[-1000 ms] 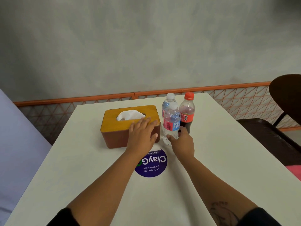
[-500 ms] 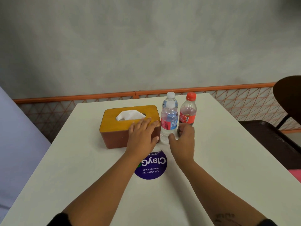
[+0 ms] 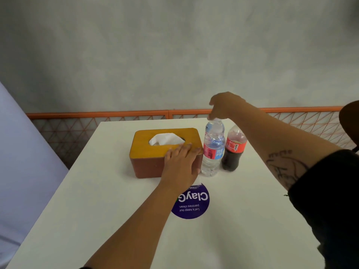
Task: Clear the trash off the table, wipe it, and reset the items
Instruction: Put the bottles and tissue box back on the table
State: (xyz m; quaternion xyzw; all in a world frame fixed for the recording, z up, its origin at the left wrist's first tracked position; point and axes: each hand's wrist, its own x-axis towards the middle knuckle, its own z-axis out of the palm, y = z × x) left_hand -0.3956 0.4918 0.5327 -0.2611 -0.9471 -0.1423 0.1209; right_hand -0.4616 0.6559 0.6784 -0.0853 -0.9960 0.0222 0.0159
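The right grip [image 3: 226, 106] pinched the probably light, slippery water bottle [image 3: 212, 148] by its top, the left grip [image 3: 181, 166] flat on the tissue box [image 3: 151, 150].

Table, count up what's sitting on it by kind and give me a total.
Tissue box: 1
Water bottles: 2, the front water bottle and the rear water bottle, which is mostly hidden behind it
Cola bottle: 1
Round purple sticker: 1
Total: 5
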